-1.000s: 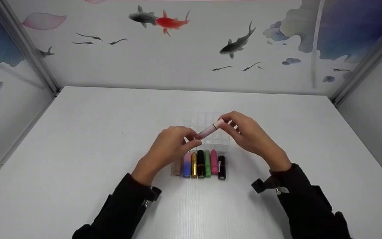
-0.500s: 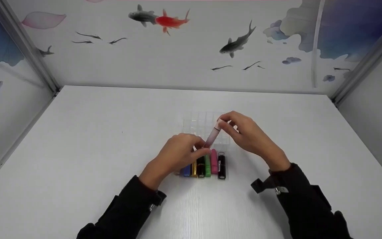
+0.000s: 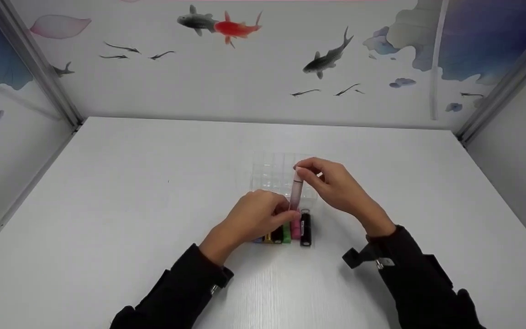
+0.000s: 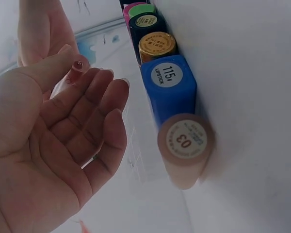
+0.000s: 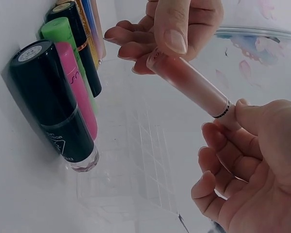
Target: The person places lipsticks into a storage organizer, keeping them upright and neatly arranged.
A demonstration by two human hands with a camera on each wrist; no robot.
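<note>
A pale pink lip gloss tube (image 5: 196, 90), reddish toward its base, stands nearly upright between both hands in the head view. My right hand (image 3: 334, 187) pinches its pale cap (image 5: 228, 120) between thumb and fingertips. At the lower end, my left hand (image 3: 256, 217) pinches the base with thumb and forefinger, its other fingers loosely curved. Below the hands lies a row of lip products: a pink tube (image 5: 77, 90), a black lipstick (image 3: 306, 228), a green tube (image 5: 60, 31), a gold one (image 4: 157, 46), a blue lipstick (image 4: 169, 90) and a beige tube (image 4: 184, 150).
A clear plastic organizer (image 3: 263, 171) with square compartments sits just behind the row on the white table (image 3: 130, 192). Walls printed with fish (image 3: 324, 59) enclose the back and sides. Black sleeves (image 3: 185, 283) cover both forearms.
The lip gloss has swung from a slant to nearly upright. My left hand has moved right and toward the person with its base, covering more of the row; the right hand shifted slightly left.
</note>
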